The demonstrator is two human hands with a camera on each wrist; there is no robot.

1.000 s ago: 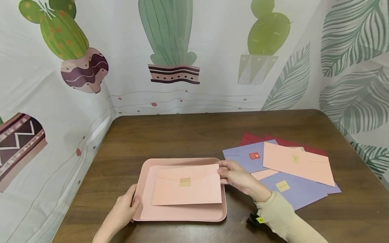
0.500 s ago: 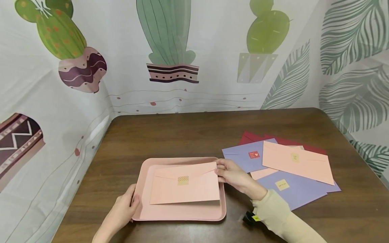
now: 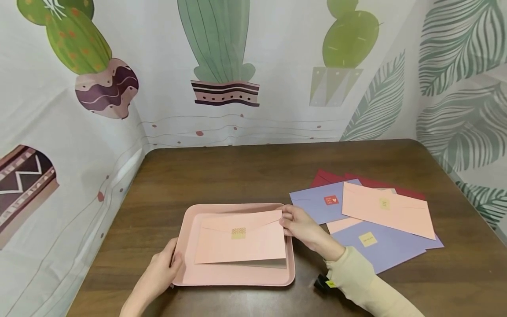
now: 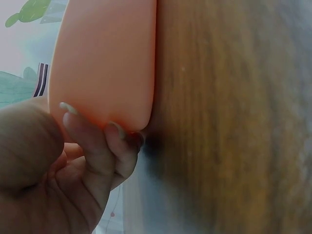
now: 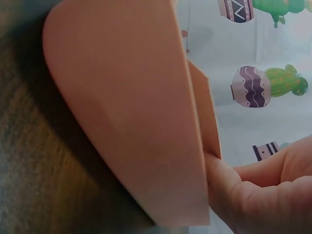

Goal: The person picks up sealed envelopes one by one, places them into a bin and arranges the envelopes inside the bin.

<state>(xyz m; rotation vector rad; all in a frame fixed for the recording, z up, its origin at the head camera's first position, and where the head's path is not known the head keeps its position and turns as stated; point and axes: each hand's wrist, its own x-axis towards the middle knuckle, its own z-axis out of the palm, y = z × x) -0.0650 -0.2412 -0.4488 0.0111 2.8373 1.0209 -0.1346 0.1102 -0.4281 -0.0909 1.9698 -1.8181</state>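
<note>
Left hand point(image 3: 161, 265) grips the left rim of the pink, rounded-rectangular, plastic-looking tray point(image 3: 214, 275). Right hand point(image 3: 304, 227) pinches the right edge of the peach rectangular paper envelope point(image 3: 225, 250), located in the tray, right end raised above its rim. Recommended: brace the tray; pinch lightly, avoiding creases.

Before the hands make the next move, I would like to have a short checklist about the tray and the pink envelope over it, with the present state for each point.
1. Tray held: ok, the left hand grips its left side.
2. Pink envelope held: ok, the right hand pinches its right edge.
3. Sticker facing up: ok.
4. Envelope flat in the tray: not ok, its right side is raised.
5. What is underneath: cannot tell, only a pale edge shows.
</note>
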